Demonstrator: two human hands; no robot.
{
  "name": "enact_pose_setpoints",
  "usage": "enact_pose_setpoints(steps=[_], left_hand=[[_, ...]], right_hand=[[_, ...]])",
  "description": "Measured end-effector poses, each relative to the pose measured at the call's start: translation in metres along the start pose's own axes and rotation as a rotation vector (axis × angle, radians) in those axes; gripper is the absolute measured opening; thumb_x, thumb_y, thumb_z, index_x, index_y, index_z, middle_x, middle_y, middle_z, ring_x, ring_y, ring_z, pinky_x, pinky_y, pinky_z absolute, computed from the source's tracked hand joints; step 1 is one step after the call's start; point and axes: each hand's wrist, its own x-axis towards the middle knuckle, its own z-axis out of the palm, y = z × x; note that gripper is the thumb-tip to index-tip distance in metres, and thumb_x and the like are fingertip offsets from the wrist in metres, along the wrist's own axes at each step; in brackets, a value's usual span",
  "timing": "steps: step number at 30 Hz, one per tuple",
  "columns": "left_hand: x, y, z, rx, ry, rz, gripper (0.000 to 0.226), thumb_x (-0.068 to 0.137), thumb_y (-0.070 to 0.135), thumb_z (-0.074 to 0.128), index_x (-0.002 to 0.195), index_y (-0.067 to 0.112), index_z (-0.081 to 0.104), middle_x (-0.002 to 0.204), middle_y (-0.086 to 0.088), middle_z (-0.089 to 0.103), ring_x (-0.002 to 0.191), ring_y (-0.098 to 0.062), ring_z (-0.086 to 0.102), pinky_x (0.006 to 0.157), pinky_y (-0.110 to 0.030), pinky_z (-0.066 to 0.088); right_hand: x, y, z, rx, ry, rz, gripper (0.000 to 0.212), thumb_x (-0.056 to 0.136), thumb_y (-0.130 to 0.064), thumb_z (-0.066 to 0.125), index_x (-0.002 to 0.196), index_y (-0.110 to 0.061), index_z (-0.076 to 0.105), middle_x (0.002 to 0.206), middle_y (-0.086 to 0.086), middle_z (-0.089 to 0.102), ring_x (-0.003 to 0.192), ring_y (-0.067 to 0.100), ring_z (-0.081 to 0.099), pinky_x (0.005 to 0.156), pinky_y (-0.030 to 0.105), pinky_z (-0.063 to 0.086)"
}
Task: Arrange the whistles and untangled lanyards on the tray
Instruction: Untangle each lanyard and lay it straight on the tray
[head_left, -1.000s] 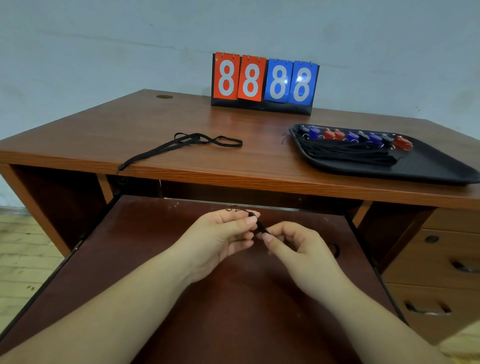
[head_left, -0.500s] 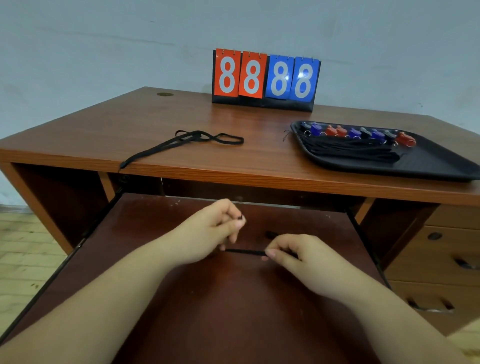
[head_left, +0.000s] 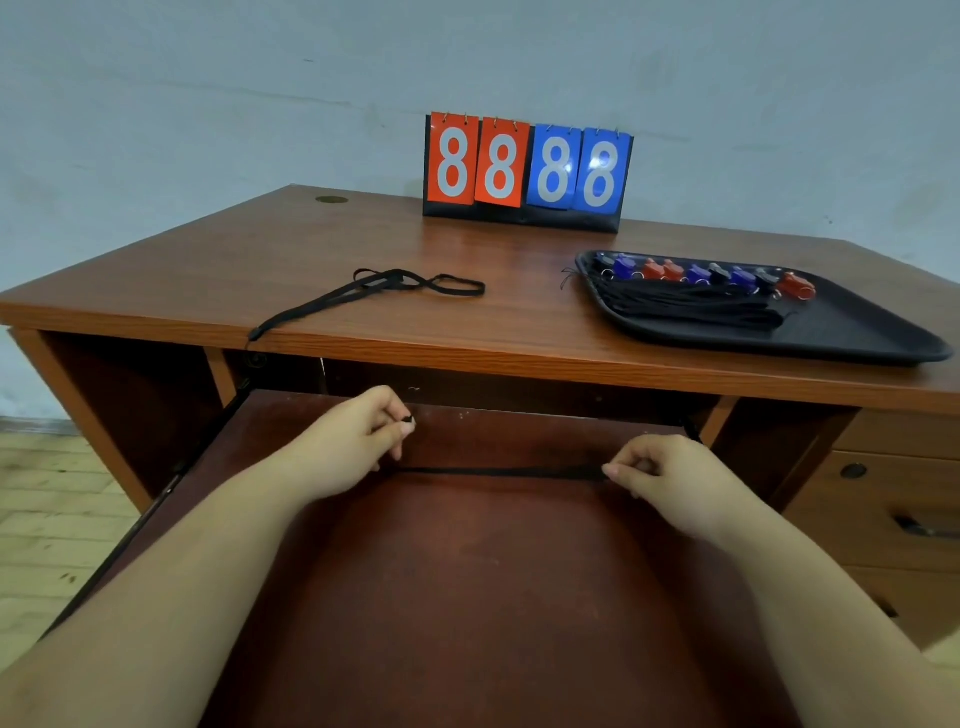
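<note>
Scoreboard at back centre of desk, against the wall; tray on the desk's right side, whistles in a row along its far edge, bundled lanyards lying just in front of them. Loose lanyard left of centre on the desk, one end trailing over the front edge. Pull-out shelf below and in front of the desk, drawers to its right; above the shelf, left hand and right hand apart, a strap stretched between them.
</note>
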Motion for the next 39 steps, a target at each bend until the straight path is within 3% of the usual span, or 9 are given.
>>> enact_pose_setpoints(steps=[3, 6, 8, 13, 18, 21, 27, 33, 39], left_hand=[[-0.002, 0.007, 0.006, -0.048, 0.042, 0.042, 0.009, 0.095, 0.022, 0.050, 0.087, 0.026, 0.049, 0.079, 0.006, 0.068, 0.068, -0.009, 0.061, 0.067, -0.022, 0.046], [-0.008, 0.026, 0.025, -0.184, 0.042, 0.134, 0.007, 0.094, 0.018, 0.052, 0.087, 0.021, 0.050, 0.096, 0.011, 0.069, 0.087, 0.000, 0.065, 0.083, -0.022, 0.048], [-0.013, 0.042, 0.041, -0.222, -0.001, 0.214, 0.003, 0.094, 0.017, 0.053, 0.093, 0.014, 0.052, 0.104, 0.012, 0.068, 0.097, 0.007, 0.061, 0.088, -0.015, 0.046], [-0.023, 0.060, 0.054, -0.177, -0.059, 0.299, 0.007, 0.095, 0.024, 0.051, 0.089, 0.027, 0.048, 0.079, 0.013, 0.066, 0.076, 0.008, 0.057, 0.072, -0.009, 0.040], [-0.018, 0.049, 0.044, -0.180, 0.002, 0.238, 0.004, 0.094, 0.023, 0.051, 0.091, 0.025, 0.052, 0.072, 0.010, 0.064, 0.073, 0.001, 0.058, 0.077, -0.022, 0.044], [-0.014, 0.039, 0.036, -0.180, 0.046, 0.182, 0.010, 0.094, 0.024, 0.051, 0.086, 0.029, 0.050, 0.072, 0.009, 0.065, 0.075, -0.002, 0.060, 0.077, -0.022, 0.044], [-0.010, 0.030, 0.032, -0.113, 0.029, 0.122, 0.008, 0.094, 0.026, 0.051, 0.087, 0.029, 0.051, 0.075, 0.007, 0.067, 0.079, -0.001, 0.060, 0.080, -0.021, 0.043], [-0.015, 0.038, 0.042, -0.165, -0.061, 0.130, 0.012, 0.094, 0.025, 0.052, 0.084, 0.031, 0.049, 0.072, 0.008, 0.066, 0.070, 0.005, 0.057, 0.073, -0.014, 0.041], [-0.025, 0.054, 0.058, -0.192, -0.184, 0.153, 0.013, 0.094, 0.025, 0.052, 0.083, 0.031, 0.049, 0.070, 0.009, 0.064, 0.068, 0.006, 0.057, 0.068, -0.010, 0.041]], right_hand=[[0.000, 0.000, 0.001, 0.048, 0.066, 0.007, 0.018, 0.087, -0.031, 0.063, 0.069, -0.032, 0.061, 0.072, -0.014, 0.059, 0.074, 0.008, 0.055, 0.061, 0.019, 0.038], [-0.003, -0.013, 0.011, 0.140, 0.098, -0.076, 0.014, 0.085, -0.033, 0.065, 0.072, -0.028, 0.066, 0.079, -0.010, 0.068, 0.082, 0.007, 0.061, 0.074, 0.024, 0.045], [-0.008, -0.027, 0.020, 0.205, 0.080, -0.149, 0.013, 0.084, -0.032, 0.066, 0.073, -0.026, 0.067, 0.076, -0.007, 0.069, 0.077, 0.005, 0.062, 0.074, 0.022, 0.045], [-0.017, -0.045, 0.028, 0.311, 0.060, -0.258, 0.011, 0.085, -0.026, 0.065, 0.075, -0.026, 0.069, 0.074, -0.004, 0.069, 0.072, 0.006, 0.061, 0.068, 0.019, 0.045], [-0.017, -0.038, 0.019, 0.251, 0.016, -0.181, 0.011, 0.087, -0.032, 0.063, 0.078, -0.038, 0.067, 0.077, -0.019, 0.067, 0.080, -0.007, 0.060, 0.072, 0.008, 0.042], [-0.014, -0.030, 0.010, 0.190, 0.027, -0.123, 0.014, 0.087, -0.033, 0.063, 0.076, -0.041, 0.064, 0.082, -0.018, 0.067, 0.085, -0.004, 0.060, 0.075, 0.013, 0.042], [-0.008, -0.019, 0.010, 0.242, 0.109, -0.012, 0.014, 0.085, -0.034, 0.065, 0.073, -0.026, 0.066, 0.066, -0.005, 0.066, 0.059, 0.005, 0.055, 0.060, 0.018, 0.041], [-0.009, -0.031, 0.013, 0.783, 0.201, 0.081, 0.013, 0.090, -0.022, 0.059, 0.084, -0.016, 0.068, 0.080, 0.001, 0.074, 0.077, 0.014, 0.070, 0.072, 0.027, 0.053], [-0.013, -0.047, 0.015, 1.406, 0.039, 0.173, 0.019, 0.087, -0.025, 0.052, 0.091, -0.009, 0.061, 0.089, 0.007, 0.075, 0.089, 0.020, 0.072, 0.074, 0.030, 0.058]])
